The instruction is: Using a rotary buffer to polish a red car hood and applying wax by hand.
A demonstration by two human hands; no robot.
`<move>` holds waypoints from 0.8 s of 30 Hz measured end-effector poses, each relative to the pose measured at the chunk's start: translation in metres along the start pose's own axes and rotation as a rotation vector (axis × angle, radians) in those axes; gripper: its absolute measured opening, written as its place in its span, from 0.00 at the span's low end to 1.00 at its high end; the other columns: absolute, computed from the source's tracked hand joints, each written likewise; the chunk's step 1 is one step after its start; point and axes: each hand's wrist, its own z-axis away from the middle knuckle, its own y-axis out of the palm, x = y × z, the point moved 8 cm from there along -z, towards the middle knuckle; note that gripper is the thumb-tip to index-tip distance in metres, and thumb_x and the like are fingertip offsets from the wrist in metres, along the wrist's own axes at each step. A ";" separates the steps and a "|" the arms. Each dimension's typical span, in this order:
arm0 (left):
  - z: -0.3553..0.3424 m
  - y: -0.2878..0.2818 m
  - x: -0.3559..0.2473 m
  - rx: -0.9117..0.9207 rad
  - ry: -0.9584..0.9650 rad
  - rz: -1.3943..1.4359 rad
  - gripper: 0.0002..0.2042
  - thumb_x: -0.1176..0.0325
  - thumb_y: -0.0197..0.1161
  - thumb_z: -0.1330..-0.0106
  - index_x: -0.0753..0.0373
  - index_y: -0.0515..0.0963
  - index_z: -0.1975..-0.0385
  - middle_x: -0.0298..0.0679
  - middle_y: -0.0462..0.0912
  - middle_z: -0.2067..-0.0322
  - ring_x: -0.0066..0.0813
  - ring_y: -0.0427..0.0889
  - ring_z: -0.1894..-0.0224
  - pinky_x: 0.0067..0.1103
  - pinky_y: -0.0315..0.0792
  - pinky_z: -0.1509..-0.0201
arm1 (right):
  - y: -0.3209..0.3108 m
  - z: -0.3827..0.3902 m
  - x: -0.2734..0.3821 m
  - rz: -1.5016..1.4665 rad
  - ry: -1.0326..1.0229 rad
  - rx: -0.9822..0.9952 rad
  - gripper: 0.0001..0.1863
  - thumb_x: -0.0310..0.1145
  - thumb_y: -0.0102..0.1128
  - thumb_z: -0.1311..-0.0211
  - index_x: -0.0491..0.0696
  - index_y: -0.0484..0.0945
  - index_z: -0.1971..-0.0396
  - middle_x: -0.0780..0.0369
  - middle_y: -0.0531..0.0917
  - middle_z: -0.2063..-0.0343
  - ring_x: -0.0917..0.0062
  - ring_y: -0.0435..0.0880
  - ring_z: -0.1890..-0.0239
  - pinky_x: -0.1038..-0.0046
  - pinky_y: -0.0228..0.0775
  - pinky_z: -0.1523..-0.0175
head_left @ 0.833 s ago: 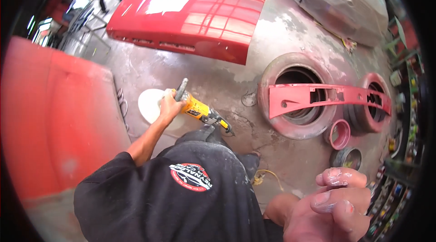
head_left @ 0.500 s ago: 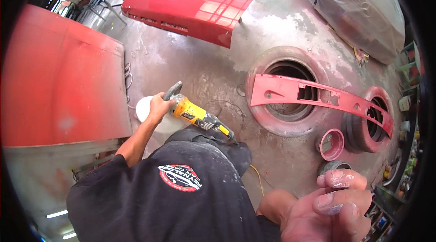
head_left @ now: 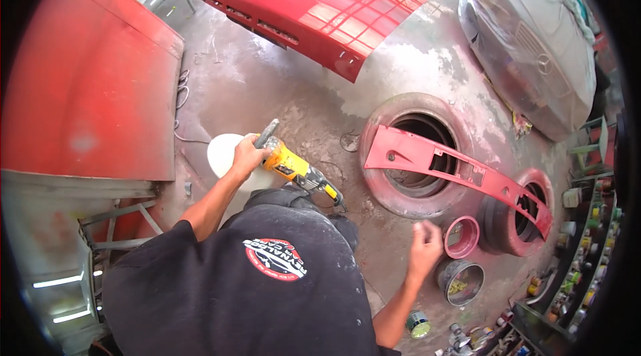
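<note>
My left hand (head_left: 248,155) grips the handle of a yellow-and-black rotary polisher (head_left: 294,167), whose round white pad (head_left: 220,155) faces left. The tool lies across the space above my legs, its cord end toward the right. My right hand (head_left: 426,242) is raised on the right with its fingers loosely curled and slightly apart, nothing visible in them. It is nearest a pink ring-shaped container (head_left: 448,239) and a grey bucket (head_left: 454,294) on the floor. A pink trim panel (head_left: 417,169) rests across two tires (head_left: 390,199), above and right of that hand.
A glossy red hood (head_left: 320,15) stands raised ahead. A faded red panel (head_left: 87,89) on a metal frame (head_left: 123,209) is at my left. A plastic-covered car (head_left: 517,42) is at upper right. Shelves of cans (head_left: 587,256) line the right side. A hose (head_left: 181,109) lies by the red panel.
My right hand has moved from close under the camera at lower right to farther forward and inward. The view has shifted. My left hand still holds the polisher.
</note>
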 end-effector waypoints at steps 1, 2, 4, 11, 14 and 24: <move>-0.010 -0.011 0.010 -0.004 -0.013 0.008 0.18 0.65 0.74 0.45 0.67 0.84 0.56 0.44 0.88 0.66 0.35 0.87 0.63 0.30 0.79 0.56 | 0.023 0.017 -0.046 0.217 0.044 0.055 0.19 0.40 0.74 0.38 0.40 0.85 0.56 0.57 0.87 0.71 0.72 0.84 0.70 0.67 0.77 0.60; -0.023 -0.020 0.016 -0.003 -0.009 0.026 0.18 0.65 0.74 0.45 0.67 0.84 0.56 0.44 0.88 0.66 0.35 0.87 0.63 0.30 0.79 0.56 | 0.045 0.041 -0.083 0.375 0.194 0.139 0.21 0.42 0.74 0.40 0.41 0.85 0.55 0.48 0.88 0.62 0.56 0.89 0.58 0.59 0.79 0.49; -0.042 -0.017 0.032 0.162 -0.120 -0.042 0.19 0.63 0.75 0.47 0.68 0.84 0.59 0.46 0.88 0.69 0.37 0.87 0.67 0.32 0.79 0.63 | 0.077 0.098 -0.164 0.644 0.234 0.274 0.22 0.43 0.76 0.42 0.42 0.86 0.56 0.48 0.89 0.60 0.48 0.88 0.55 0.53 0.79 0.48; -0.075 0.030 0.099 0.121 -0.216 -0.021 0.20 0.62 0.73 0.48 0.69 0.83 0.60 0.51 0.88 0.66 0.43 0.89 0.64 0.34 0.80 0.62 | 0.085 0.162 -0.239 0.533 0.430 0.415 0.19 0.40 0.76 0.42 0.40 0.86 0.61 0.52 0.89 0.68 0.58 0.89 0.65 0.60 0.80 0.56; -0.083 0.030 0.133 0.110 -0.283 -0.054 0.22 0.63 0.71 0.48 0.69 0.84 0.54 0.57 0.88 0.55 0.50 0.87 0.49 0.36 0.79 0.46 | 0.089 0.163 -0.220 0.458 0.458 0.366 0.19 0.40 0.76 0.42 0.39 0.86 0.61 0.53 0.89 0.69 0.61 0.89 0.66 0.62 0.80 0.57; -0.091 0.000 0.205 0.071 -0.379 -0.053 0.19 0.64 0.72 0.45 0.71 0.84 0.57 0.52 0.88 0.59 0.46 0.89 0.55 0.36 0.80 0.53 | 0.108 0.161 -0.162 0.272 0.465 0.165 0.16 0.36 0.73 0.40 0.37 0.85 0.62 0.59 0.87 0.74 0.75 0.83 0.75 0.71 0.77 0.65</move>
